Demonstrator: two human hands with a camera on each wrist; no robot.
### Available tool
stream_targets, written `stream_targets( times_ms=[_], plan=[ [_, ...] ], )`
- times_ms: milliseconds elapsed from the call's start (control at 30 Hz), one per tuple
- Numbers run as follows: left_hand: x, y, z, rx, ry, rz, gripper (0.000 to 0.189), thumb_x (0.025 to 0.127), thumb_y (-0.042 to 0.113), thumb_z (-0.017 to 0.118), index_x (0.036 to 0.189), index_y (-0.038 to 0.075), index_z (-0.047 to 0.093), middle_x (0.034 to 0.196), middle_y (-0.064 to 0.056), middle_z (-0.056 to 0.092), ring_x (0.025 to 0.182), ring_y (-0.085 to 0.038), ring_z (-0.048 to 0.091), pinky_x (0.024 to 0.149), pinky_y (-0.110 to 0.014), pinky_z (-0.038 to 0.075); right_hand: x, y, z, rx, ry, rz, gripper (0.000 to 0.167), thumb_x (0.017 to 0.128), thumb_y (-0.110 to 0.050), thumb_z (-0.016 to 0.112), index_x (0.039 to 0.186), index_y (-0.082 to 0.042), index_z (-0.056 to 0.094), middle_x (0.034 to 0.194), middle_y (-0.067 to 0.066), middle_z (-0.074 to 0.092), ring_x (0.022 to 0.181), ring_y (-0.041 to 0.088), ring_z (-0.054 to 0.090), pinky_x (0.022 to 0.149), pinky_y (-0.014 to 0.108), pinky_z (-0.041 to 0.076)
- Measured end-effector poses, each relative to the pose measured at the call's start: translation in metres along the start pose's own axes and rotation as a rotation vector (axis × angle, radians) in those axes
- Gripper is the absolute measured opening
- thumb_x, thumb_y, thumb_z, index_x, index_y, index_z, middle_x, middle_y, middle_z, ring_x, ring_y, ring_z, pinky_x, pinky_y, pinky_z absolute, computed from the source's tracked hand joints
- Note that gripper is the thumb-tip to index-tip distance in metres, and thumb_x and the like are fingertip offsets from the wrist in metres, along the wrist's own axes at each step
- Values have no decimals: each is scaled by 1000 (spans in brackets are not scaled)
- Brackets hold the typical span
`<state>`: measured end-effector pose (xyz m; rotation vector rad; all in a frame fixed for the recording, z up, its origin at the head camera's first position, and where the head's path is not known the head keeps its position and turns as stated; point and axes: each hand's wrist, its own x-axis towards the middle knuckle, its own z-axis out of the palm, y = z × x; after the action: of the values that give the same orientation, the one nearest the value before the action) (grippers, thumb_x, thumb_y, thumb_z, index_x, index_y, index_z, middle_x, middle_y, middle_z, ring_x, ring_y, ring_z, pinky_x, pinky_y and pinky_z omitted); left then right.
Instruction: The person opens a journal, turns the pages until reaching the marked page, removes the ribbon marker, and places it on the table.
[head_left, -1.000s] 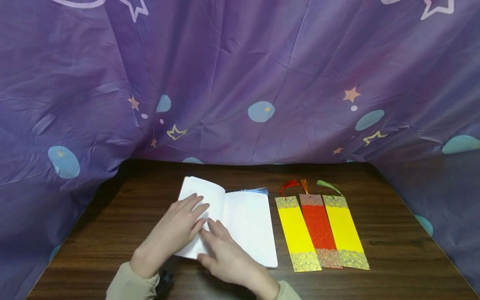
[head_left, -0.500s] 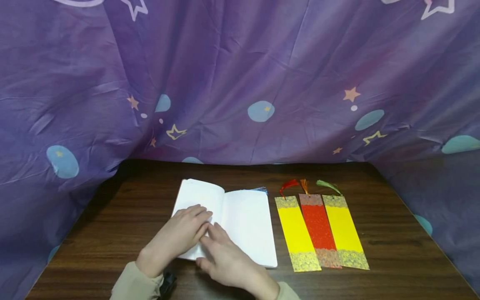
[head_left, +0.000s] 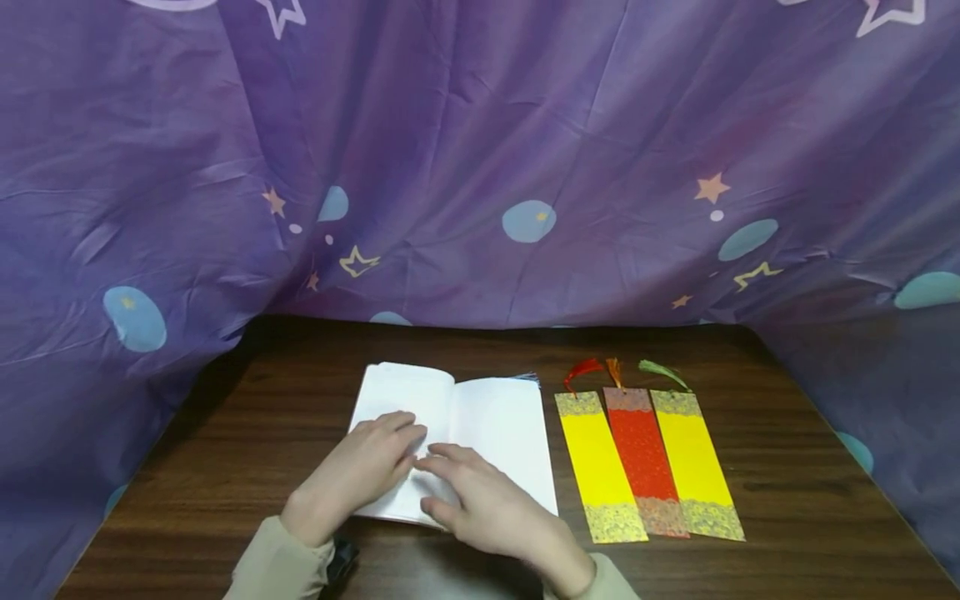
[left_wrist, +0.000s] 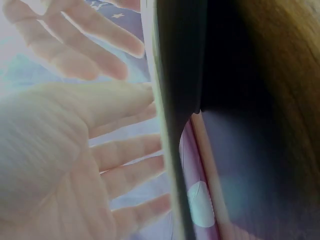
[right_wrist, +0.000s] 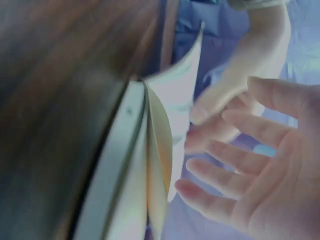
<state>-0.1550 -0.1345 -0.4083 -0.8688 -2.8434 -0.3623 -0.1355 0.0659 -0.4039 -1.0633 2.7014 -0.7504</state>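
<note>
An open notebook (head_left: 498, 417) with blank white pages lies on the table. Across its left page rests my left hand (head_left: 367, 458), fingers extended and fingertips touching the paper in the left wrist view. My right hand (head_left: 491, 500) hovers over the lower part of the right page near the fold, its fingers spread and lightly bent, holding nothing. In the right wrist view the right hand's fingertips (right_wrist: 187, 187) are apart from the page edges, and some leaves bulge up beside the page stack. Blue tassel threads (head_left: 528, 377) stick out past the notebook's top right edge.
To the right of the notebook lie a yellow bookmark (head_left: 603, 462), a red bookmark (head_left: 641, 454) and another yellow bookmark (head_left: 693, 458), slightly overlapping, with tassels at the top. The wooden table (head_left: 195, 492) ends at a purple patterned curtain (head_left: 450, 167).
My right hand has lifted off the left hand's fingertips and shifted right. My left hand has slid slightly down and toward the fold. The bookmarks have stayed in place.
</note>
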Motion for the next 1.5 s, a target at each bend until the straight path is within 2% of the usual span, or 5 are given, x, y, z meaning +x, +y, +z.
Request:
stream_targets(
  times_ms=[433,733,967,1300,1500],
  plan=[
    [2,1,3,-3,-30,-42,27,90,11,66,116,4,67,124,-21,60,117,-36,56,96,-53,48,-19,38,-31,15,-1,44,56,83,-24,79,133,-10,58,144,16,47,131,31,44,106,49,41],
    [3,2,4,1,-51,-53,27,92,14,65,117,5,66,125,-20,60,118,-35,56,96,-52,48,-34,61,-31,-8,-156,202,88,68,-31,90,144,-14,49,155,18,30,142,42,23,112,60,24],
    [3,4,4,-1,-39,-57,29,94,16,64,120,5,66,127,-20,59,120,-35,55,99,-52,46,-35,67,-28,-93,-260,265,107,61,-36,92,151,-20,37,159,14,23,144,39,19,113,63,20],
    [5,5,5,23,21,-4,25,93,16,64,116,6,68,123,-20,61,116,-34,57,95,-52,49,-34,68,-27,-156,-283,296,101,63,-24,92,150,-23,40,157,12,30,144,35,24,114,62,14],
    [3,4,5,28,36,0,24,92,15,64,114,7,68,122,-18,61,117,-34,57,94,-52,49,-32,68,-34,-126,-301,276,80,71,-22,87,142,-20,51,150,13,41,140,36,32,112,63,20]
  ],
)
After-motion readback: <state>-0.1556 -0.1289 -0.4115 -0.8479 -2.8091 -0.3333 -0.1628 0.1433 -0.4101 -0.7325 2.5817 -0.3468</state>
